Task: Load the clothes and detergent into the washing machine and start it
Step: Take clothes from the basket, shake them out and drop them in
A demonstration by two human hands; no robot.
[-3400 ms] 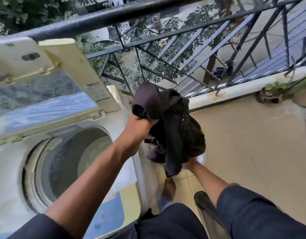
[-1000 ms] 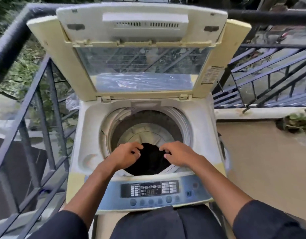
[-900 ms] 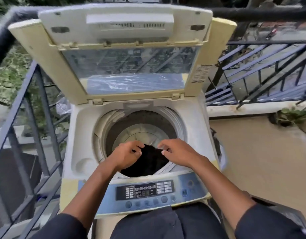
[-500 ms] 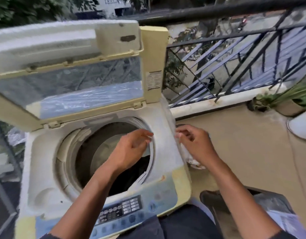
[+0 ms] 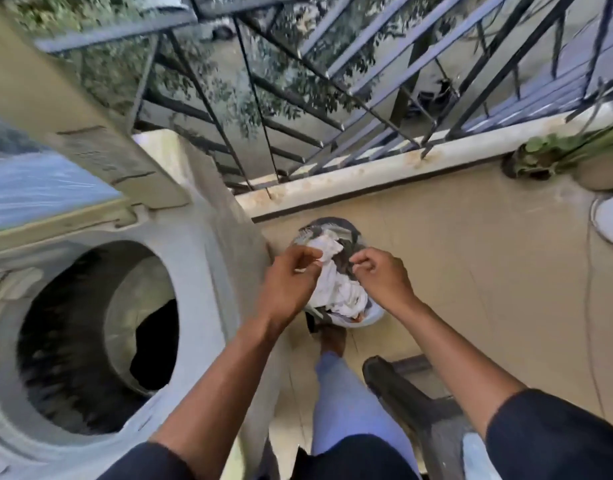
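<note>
Both hands over a bucket (image 5: 367, 318) of clothes (image 5: 336, 292) on the balcony floor, close beside the washing machine (image 5: 208, 216). Left hand (image 5: 287, 282) and right hand (image 5: 381, 278) just above the white cloth, fingers curled; blurred, so cannot tell whether either pinches fabric. Dark garment (image 5: 156, 344) inside the open drum, well apart from the hands. Lid (image 5: 90, 140) raised. Potted plant (image 5: 540, 157) by the railing ledge

We note washing machine (image 5: 208, 258) lid raised, dark garment (image 5: 156, 344) in its drum; white clothes (image 5: 336, 289) heaped in bucket (image 5: 371, 315) right of it.
</note>
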